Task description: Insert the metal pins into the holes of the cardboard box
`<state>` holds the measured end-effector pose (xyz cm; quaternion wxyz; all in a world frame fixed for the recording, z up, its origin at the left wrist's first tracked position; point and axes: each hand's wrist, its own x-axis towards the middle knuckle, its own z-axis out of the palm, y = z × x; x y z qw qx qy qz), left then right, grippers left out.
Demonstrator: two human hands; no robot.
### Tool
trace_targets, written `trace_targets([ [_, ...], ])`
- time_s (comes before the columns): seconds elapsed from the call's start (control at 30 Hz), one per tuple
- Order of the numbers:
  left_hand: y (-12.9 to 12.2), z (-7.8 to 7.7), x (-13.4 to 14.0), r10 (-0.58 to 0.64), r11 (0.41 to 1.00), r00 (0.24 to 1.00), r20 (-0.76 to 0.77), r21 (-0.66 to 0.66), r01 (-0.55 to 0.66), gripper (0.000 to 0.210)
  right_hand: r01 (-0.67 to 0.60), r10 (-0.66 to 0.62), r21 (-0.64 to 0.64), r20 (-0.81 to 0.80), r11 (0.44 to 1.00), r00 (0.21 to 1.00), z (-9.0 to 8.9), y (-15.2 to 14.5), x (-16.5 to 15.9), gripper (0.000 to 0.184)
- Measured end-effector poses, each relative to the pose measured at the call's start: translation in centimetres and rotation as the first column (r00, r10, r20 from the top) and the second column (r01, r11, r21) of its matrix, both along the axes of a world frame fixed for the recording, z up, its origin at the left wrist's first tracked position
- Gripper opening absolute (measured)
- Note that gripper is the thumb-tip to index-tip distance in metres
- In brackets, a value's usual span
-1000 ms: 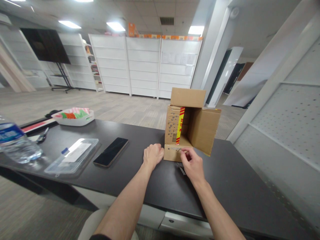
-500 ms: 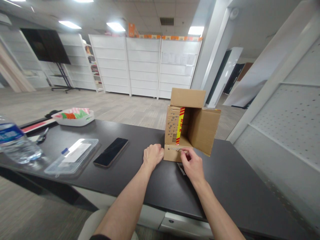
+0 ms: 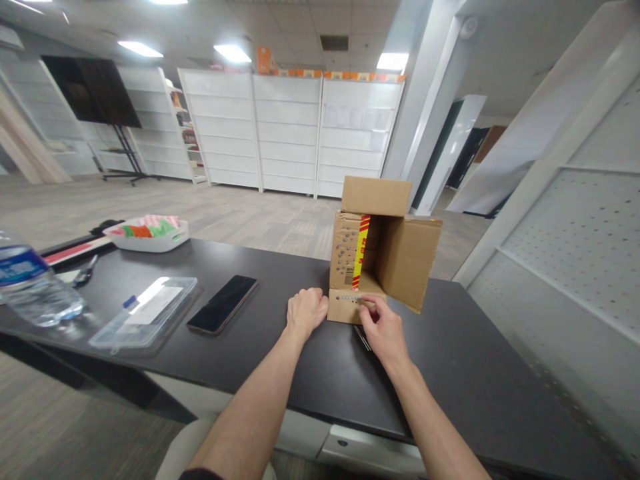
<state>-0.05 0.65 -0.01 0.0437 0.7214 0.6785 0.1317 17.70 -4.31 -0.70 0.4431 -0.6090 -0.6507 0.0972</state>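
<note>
An opened cardboard box [image 3: 399, 257] stands on the dark desk with its flaps spread. Its lower front flap [image 3: 343, 312] carries a row of small silvery dots, and more round grey spots mark the left flap [image 3: 344, 243] beside red-and-yellow tape [image 3: 361, 252]. My left hand [image 3: 306, 311] is curled into a fist against the lower flap's left edge; what it holds, if anything, is hidden. At the right end of the dotted row, my right hand [image 3: 382, 328] pinches with thumb and fingers, on something too small to name. Thin silvery strips [image 3: 362, 338] lie partly under this hand.
Left of my hands lie a black phone [image 3: 223, 305] and a clear plastic case [image 3: 146, 315]. A water bottle [image 3: 37, 287], a white basket [image 3: 150, 243] with colourful contents and a dark-handled tool [image 3: 86, 272] are farther left. A perforated panel [image 3: 575, 233] borders the desk's right side.
My right hand has shifted very slightly left along the lower flap, its fingers still pinched. My left hand and the box have not visibly moved.
</note>
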Motion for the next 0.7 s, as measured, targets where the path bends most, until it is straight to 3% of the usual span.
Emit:
trace_targets([
  [0.7, -0.12, 0.33, 0.08, 0.007, 0.999, 1.0, 0.003, -0.038, -0.007, 0.032, 0.023, -0.018, -0.108, 0.044, 0.994, 0.999, -0.07, 0.16, 0.03, 0.032],
])
